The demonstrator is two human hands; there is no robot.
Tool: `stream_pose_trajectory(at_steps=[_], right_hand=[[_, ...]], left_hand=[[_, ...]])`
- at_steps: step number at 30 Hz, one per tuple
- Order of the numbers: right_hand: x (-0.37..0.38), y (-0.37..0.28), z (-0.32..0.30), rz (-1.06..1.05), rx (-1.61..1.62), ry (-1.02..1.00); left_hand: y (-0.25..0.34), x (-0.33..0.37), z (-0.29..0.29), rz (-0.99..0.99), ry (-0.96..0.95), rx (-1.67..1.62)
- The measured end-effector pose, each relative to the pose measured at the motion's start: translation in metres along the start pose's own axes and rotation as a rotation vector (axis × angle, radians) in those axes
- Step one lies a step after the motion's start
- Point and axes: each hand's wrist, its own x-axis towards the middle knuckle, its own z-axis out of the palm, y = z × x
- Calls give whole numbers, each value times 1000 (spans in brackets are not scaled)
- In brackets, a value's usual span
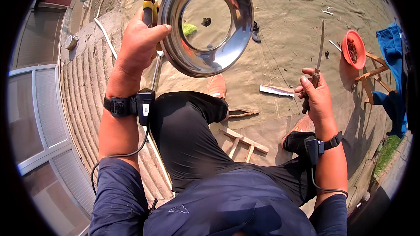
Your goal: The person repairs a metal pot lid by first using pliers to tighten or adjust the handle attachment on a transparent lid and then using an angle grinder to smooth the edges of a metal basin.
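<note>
My left hand is raised at the upper left, closed at the edge of a shiny, wide metal ring with a round open middle. Its thumb lies against the ring's rim. Rising from the same fist is a brown, yellow and black tool that looks like pliers; whether it grips the ring is hidden. On the right, my right hand is closed around the dark handle of a long, thin tool with a slender, rusty shaft, pointing up. The shaft stands apart from the ring.
A tan ground sheet spreads ahead. Near my feet lie rusty tongs, a white strip and a wooden frame. An orange bowl stands at right beside a wooden stool with blue cloth. Ridged steps run left.
</note>
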Motion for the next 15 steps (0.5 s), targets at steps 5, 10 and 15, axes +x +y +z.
stream_pose_trajectory(at_steps=[5, 10, 15], right_hand=[[-4, -24, -39, -17, 290, 193], [-44, -48, -61, 36, 553, -19], [-65, -54, -45, 74, 689, -179]], left_hand=[[44, -15, 45, 39, -157, -354], [32, -39, 109, -107, -271, -750], [8, -46, 163, -294, -316, -796]])
